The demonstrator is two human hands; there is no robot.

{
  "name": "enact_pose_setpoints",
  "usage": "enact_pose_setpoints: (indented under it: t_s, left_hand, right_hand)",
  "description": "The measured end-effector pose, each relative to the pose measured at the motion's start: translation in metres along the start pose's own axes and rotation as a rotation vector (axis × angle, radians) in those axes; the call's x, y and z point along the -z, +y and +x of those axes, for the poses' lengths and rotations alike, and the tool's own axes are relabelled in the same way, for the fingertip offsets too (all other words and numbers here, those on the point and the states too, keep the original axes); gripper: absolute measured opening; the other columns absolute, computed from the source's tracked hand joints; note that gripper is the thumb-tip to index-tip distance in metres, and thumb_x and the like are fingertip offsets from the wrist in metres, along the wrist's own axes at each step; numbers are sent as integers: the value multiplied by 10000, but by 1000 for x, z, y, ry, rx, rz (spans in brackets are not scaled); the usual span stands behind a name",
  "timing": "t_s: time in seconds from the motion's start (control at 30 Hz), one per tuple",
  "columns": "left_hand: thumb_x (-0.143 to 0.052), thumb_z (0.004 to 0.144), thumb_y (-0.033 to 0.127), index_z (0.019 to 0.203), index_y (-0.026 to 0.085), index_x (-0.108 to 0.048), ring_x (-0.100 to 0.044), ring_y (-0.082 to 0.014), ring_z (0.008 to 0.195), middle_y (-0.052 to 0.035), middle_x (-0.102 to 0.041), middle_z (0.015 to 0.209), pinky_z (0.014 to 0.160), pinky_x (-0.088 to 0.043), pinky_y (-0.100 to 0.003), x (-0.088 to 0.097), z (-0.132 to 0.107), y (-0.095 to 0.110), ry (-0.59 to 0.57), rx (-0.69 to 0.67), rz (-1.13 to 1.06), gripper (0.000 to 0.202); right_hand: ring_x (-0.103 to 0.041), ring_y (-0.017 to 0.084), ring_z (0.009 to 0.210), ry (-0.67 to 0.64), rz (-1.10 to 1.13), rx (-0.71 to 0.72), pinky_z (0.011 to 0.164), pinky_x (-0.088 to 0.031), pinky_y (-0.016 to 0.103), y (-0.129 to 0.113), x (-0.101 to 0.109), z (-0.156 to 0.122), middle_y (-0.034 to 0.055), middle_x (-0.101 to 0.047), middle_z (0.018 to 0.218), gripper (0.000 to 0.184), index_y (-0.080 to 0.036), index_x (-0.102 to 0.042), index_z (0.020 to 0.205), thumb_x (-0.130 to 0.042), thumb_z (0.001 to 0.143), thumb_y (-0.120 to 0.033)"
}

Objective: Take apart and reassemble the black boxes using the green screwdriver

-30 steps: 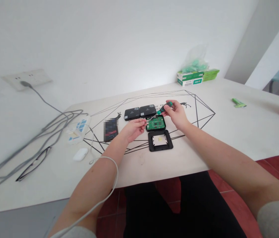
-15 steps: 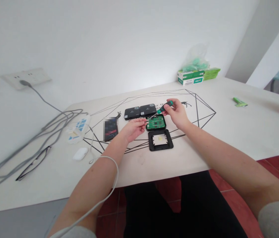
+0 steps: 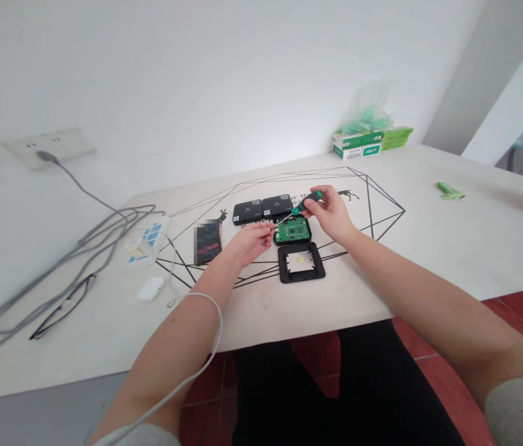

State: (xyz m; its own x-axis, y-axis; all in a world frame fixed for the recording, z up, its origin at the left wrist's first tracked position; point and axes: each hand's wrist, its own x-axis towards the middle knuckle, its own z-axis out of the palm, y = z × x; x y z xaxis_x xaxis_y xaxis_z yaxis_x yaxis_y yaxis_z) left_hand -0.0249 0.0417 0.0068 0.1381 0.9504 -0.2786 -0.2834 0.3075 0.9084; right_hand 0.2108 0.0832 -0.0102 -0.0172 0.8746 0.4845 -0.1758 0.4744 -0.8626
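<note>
My right hand (image 3: 330, 210) grips a screwdriver (image 3: 308, 202) by its green and black handle. The shaft slants down and left to the fingertips of my left hand (image 3: 254, 240). Those fingertips are pinched together at the screwdriver's tip, beside the left edge of an open black case; whatever they hold is too small to make out. Inside that case lies a green circuit board (image 3: 294, 230), bare side up. Just in front of it rests the black cover (image 3: 282, 272), with a silvery metal plate (image 3: 305, 263) on its inner face.
Two closed black boxes (image 3: 247, 212) lie behind the case. Left are a phone (image 3: 208, 243), a white earbud case (image 3: 151, 288), a power strip (image 3: 152, 235), glasses (image 3: 64, 306) and looped grey cables (image 3: 61, 275). Green and white boxes (image 3: 358, 141) stand back right; a green wrapper (image 3: 450, 191) lies right.
The screwdriver and my right hand have shifted very slightly to the left, with the handle turned a little. My left hand stays almost still.
</note>
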Motion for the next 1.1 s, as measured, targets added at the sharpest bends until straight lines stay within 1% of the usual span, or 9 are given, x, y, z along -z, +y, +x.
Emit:
enact_pose_setpoints:
  t_s: [0.17,0.27,0.47,0.57,0.63,0.7,0.8,0.93,1.1]
  left_hand:
    - [-744,808,-16,865,96,-756,-581,-66,616,-47,-677,733,614,-474,-172,1,3,-5,18,-29,39,126]
    - [-812,768,25,862,102,-754,-586,-78,629,-56,-695,751,616,-471,-185,1,0,-6,-7,-36,79,134]
    - [-895,732,210,940,149,-754,-479,-65,564,-43,-710,799,528,-331,-197,-2,-13,-1,-268,-82,348,258]
    - [-865,769,252,978,161,-767,-480,-79,588,-49,-711,820,542,-325,-215,-6,-19,1,-342,-128,446,248]
    - [-846,783,248,990,167,-774,-538,-104,654,-53,-715,854,580,-367,-226,-8,-20,0,-352,-166,506,234]
    - [-837,782,228,985,171,-778,-608,-139,760,-56,-724,885,671,-442,-242,-9,-20,-1,-362,-209,567,219]
    - [-823,783,207,977,174,-782,-649,-174,836,-56,-735,887,797,-499,-287,-9,-18,-3,-400,-280,702,201]
    - [-796,797,196,986,188,-779,-650,-188,808,-55,-752,874,776,-491,-295,-8,-18,-5,-391,-369,869,189]
    - [-739,853,212,1056,189,-769,-666,-201,824,-64,-782,913,798,-494,-314,-6,-19,-7,-393,-418,928,207]
  right_hand:
    - [-674,158,616,-13,-102,55,599,-585,345,-3,2,-2,-39,-652,775,578,-256,-557,1083,-857,754,-625]
    - [-665,155,637,-30,-138,62,608,-580,340,-6,6,1,-40,-652,785,570,-256,-570,1110,-861,757,-595]
    - [-680,171,718,-44,-44,80,723,-604,372,-16,7,2,-39,-681,816,610,-294,-473,1188,-838,793,-582]
    - [-672,177,741,-45,-66,109,749,-602,383,-21,3,-2,-11,-704,877,588,-299,-482,1190,-817,811,-598]
    - [-686,192,795,-50,-100,147,788,-605,395,-22,-1,-5,5,-710,921,563,-303,-497,1210,-794,834,-599]
    - [-692,202,844,-57,-166,200,827,-604,405,-24,-4,-7,16,-710,959,527,-301,-512,1239,-765,866,-574]
    - [-676,201,815,-77,-326,290,816,-588,401,-30,-7,-8,21,-705,958,463,-283,-549,1255,-744,893,-497]
    - [-638,197,716,-228,-524,384,732,-554,370,-50,-19,-4,4,-678,827,413,-250,-621,1241,-755,881,-400]
    - [-626,182,706,-430,-587,482,722,-538,331,-69,-42,5,-3,-679,807,338,-240,-655,1220,-724,904,-339]
